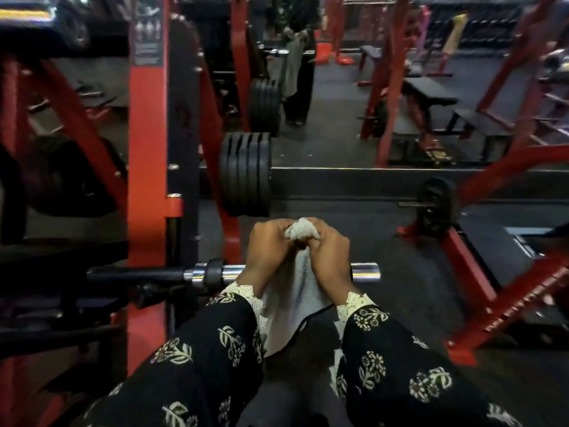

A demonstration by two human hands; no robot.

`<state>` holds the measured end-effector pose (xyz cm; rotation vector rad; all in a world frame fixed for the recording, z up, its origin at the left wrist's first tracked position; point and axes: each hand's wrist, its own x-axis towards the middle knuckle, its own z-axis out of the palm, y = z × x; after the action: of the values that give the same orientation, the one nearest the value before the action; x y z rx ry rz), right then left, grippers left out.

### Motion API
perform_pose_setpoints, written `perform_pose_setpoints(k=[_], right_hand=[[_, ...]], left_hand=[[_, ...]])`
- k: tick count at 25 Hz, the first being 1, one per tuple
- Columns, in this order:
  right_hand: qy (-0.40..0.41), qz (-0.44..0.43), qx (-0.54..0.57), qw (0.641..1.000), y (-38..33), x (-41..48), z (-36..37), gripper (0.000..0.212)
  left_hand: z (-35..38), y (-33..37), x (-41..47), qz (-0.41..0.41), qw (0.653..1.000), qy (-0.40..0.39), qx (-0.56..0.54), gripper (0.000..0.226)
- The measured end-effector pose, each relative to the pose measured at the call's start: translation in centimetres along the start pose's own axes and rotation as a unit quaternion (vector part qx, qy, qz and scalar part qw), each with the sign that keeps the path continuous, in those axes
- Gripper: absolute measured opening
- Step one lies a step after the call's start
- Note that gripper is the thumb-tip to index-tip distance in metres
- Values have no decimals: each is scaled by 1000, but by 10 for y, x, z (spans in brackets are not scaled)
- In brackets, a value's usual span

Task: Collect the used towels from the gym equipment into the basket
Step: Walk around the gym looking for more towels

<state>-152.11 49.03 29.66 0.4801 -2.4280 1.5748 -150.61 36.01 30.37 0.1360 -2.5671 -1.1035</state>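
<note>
A pale grey terry towel (294, 291) is clamped between both hands: the left hand (267, 245) and right hand (327, 251) are closed on its bunched top, side by side. The rest is draped down between the floral sleeves (212, 349), above a chrome barbell sleeve (365, 270).

Both hands are together at the lower middle of the view and grip one white towel (292, 291). The left hand (267, 251) and the right hand (328, 254) close on its bunched top, and the rest of the cloth hangs down between the flowered black sleeves (209, 359). Behind the hands a chrome bar end (365, 270) points toward 3 o'clock. At 11 o'clock from the hands there is a stack of black weight plates (245, 174) beside a red upright post (147, 134). At 1 o'clock, well apart, a black bench (429, 92) stands.
</note>
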Motion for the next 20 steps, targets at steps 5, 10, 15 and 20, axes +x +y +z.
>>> perform_pose_setpoints(k=[5, 10, 15, 20], right_hand=[[111, 75, -63, 989, 8, -9, -85, 64], [237, 112, -124, 957, 11, -60, -183, 60], [362, 108, -123, 918, 9, -158, -280, 55], [442, 221, -198, 847, 20, -277, -380, 54]], left_hand=[[45, 79, 5, 80, 993, -54, -71, 19], [108, 162, -24, 173, 965, -135, -142, 24], [177, 251, -103, 255, 917, -237, -198, 30], [228, 347, -207, 348, 852, -321, -224, 27]])
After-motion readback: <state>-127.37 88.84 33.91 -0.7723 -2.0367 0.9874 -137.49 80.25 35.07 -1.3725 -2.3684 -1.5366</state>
